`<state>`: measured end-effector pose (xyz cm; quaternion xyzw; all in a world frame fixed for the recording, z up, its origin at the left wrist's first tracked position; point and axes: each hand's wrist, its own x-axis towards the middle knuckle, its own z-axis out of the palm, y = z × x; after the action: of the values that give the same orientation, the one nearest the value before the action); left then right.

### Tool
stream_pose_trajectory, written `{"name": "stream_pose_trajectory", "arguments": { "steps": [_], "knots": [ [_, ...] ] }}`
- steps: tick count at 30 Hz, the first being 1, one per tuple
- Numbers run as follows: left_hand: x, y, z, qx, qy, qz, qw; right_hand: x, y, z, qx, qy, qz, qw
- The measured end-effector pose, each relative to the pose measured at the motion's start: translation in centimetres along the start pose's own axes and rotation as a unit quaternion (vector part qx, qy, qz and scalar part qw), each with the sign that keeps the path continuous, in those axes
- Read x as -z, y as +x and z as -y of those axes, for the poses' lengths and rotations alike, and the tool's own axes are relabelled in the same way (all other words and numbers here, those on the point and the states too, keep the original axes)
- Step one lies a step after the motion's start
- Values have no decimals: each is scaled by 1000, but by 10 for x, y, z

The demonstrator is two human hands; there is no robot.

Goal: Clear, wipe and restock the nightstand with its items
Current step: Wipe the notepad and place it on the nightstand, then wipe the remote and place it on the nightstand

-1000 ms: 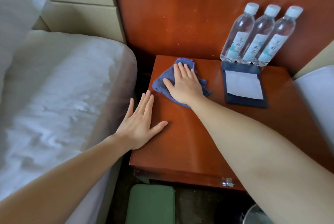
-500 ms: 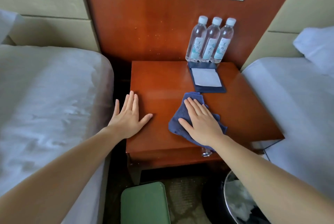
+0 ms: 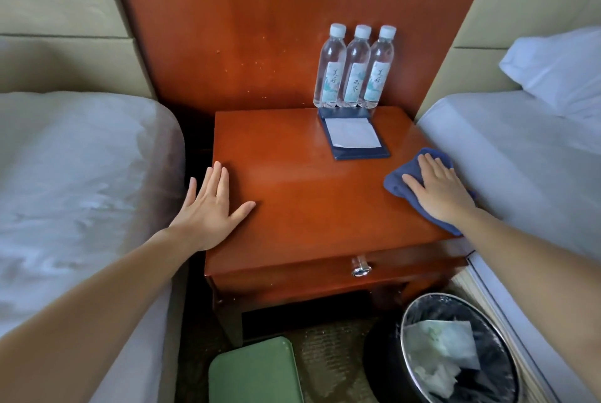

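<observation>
Wiping step, to judge from the pose. Pressing the blue cloth [image 3: 398,181] down with the right hand [image 3: 439,191]: fingers straight and a little spread, palm flat on top, no pinching. Probably so to keep the whole cloth in contact with the worktop [image 3: 309,207] at its right border, just beside the bed [image 3: 507,155] on that side.

Bracing with the left hand [image 3: 208,207] at the opposite border: fingers straight and close together, thumb out, palm partly over the edge, holding nothing. Probably there to steady the body and the nightstand [image 3: 325,276] during the stroke. Both arms reaching forward, almost straight, well apart.

Beyond the right hand and somewhat to its left, a dark notepad holder [image 3: 354,152] with white paper; behind it three water bottles [image 3: 354,67], upright, touching in a row by the back panel. Seemingly kept at the back to leave the front free for wiping; so not yet cleared, and the place under them likely not yet wiped.
</observation>
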<state>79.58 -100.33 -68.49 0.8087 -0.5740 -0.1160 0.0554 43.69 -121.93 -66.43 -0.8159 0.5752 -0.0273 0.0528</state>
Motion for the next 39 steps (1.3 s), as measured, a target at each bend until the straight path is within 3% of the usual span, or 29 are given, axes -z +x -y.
{"name": "stream_pose_trajectory", "arguments": {
  "steps": [10,14,24,30,39],
  "knots": [
    [6,-8,-14,3,86,-77,993,5,-10,16,40,-4,-110,993],
    [6,-33,-40,9,18,-76,997,13,-45,40,77,46,-92,992],
    [-27,-142,-93,-38,50,-100,993,8,-153,59,186,121,-110,969],
    [-63,-202,-116,-44,54,-92,993,-23,-234,33,207,183,-133,952],
    [-131,-269,-134,-51,48,-41,997,-76,-325,25,218,196,-91,952]
  ]
}}
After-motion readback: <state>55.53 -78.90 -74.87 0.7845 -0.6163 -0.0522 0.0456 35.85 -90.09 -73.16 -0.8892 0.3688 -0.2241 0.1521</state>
